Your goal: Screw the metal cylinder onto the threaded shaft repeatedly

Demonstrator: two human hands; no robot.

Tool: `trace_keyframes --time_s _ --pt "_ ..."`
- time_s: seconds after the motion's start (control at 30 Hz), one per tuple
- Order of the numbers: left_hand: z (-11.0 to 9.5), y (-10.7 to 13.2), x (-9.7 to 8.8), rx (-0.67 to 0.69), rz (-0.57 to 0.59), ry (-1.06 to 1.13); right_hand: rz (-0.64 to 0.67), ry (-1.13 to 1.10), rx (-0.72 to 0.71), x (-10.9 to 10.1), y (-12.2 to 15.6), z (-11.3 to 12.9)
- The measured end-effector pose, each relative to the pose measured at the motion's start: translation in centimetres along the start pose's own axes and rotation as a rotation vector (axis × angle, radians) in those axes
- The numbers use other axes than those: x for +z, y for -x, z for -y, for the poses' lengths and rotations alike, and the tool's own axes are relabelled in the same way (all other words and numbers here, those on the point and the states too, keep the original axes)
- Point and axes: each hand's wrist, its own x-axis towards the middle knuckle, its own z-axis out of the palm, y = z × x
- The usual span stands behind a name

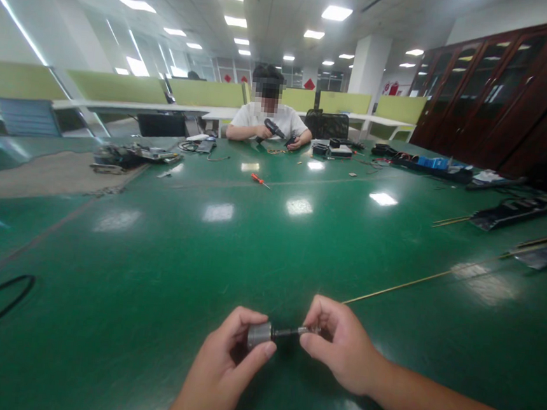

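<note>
Near the table's front edge, my left hand (pixel 230 354) is closed around a short silver metal cylinder (pixel 258 335), thumb and forefinger on its sides. A thin dark shaft (pixel 284 333) extends from the cylinder toward the right. At the shaft's far end, my right hand (pixel 335 341) pinches a small shiny metal piece (pixel 308 330), partly covered by the fingers. Both hands are just above the green tabletop (pixel 231 252). Behind the right hand, a long thin brass-coloured rod (pixel 405 284) runs off to the right.
Across the table a person (pixel 271 119) holds a power drill (pixel 274 128). A red screwdriver (pixel 258 179) lies mid-table. Black cable (pixel 8 284) loops at left; electronic parts (pixel 129 154) are heaped beyond it. Black trays (pixel 517 210) with rods lie at right.
</note>
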Motion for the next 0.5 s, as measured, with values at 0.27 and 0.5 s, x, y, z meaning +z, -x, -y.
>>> trace_keyframes --time_s 0.27,0.5 --pt "0.03 -0.16 -0.02 -0.010 -0.005 0.036 -0.025 0.023 -0.011 -0.05 0.03 -0.24" --pt "0.01 -0.06 -0.08 -0.022 0.011 0.035 -0.018 0.029 -0.015 -0.05 0.01 -0.05"
